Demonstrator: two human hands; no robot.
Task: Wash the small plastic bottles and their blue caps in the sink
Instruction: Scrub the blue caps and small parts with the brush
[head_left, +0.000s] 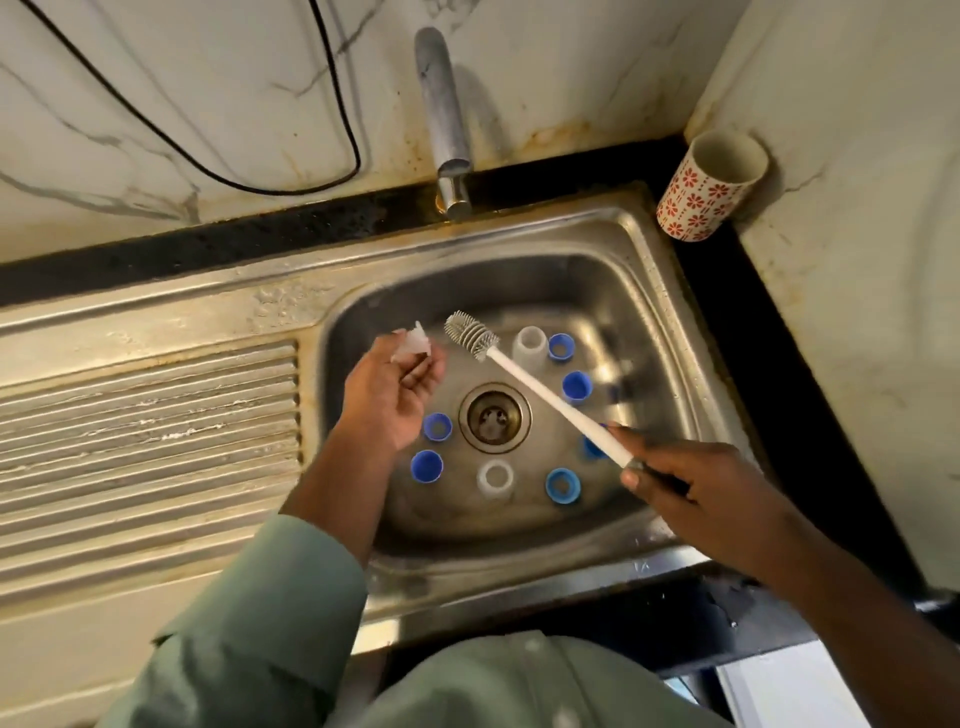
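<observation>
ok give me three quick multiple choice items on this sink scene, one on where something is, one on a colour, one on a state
1. Where does the patterned cup stand?
A. in the basin
B. on the dark counter at the sink's far right corner
C. on the ribbed drainboard

2. What colour are the loose caps in the sink?
A. red
B. green
C. blue

3. What is the right hand doing?
A. gripping the handle of the white bottle brush
B. resting open on the sink's rim
C. turning the tap

Answers:
1 B, the cup sits outside the basin, against the wall corner.
2 C, each cap lying around the drain is blue.
3 A, its fingers curl round the brush handle, the bristle end pointing toward the small clear bottle that the left hand holds.
</observation>
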